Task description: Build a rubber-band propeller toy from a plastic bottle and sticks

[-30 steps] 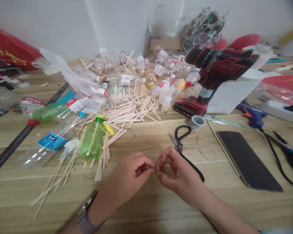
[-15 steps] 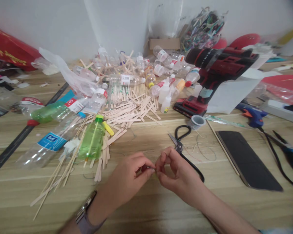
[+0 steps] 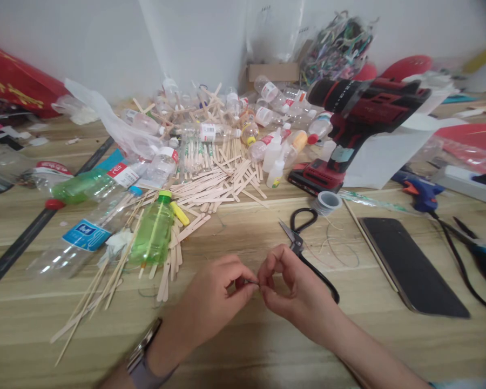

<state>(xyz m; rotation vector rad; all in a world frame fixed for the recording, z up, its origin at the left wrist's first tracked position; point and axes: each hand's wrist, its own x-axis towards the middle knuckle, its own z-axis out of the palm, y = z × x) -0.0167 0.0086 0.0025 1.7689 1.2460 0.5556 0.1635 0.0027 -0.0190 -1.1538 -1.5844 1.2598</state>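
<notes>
Sliver (image 3: pixel 251 281), thin, dark, material unclear fr where I stood, was pinched btwn thumb & forefinger of the bare left hand (image 3: pixel 213 294), over the pale wood-grain tabletop (image 3: pixel 243 346). Its long axis ran approx crosswise, left to right, w/ the far end toward the bare right hand (image 3: pixel 295 292). Right thumb & forefinger curled in right at that end; couldn't tell if they gripped it too. Left had most of it. Black-handled metal scissors (image 3: pixel 296 245) lay just beyond the right hand, handles spread, partly hidden by it
</notes>
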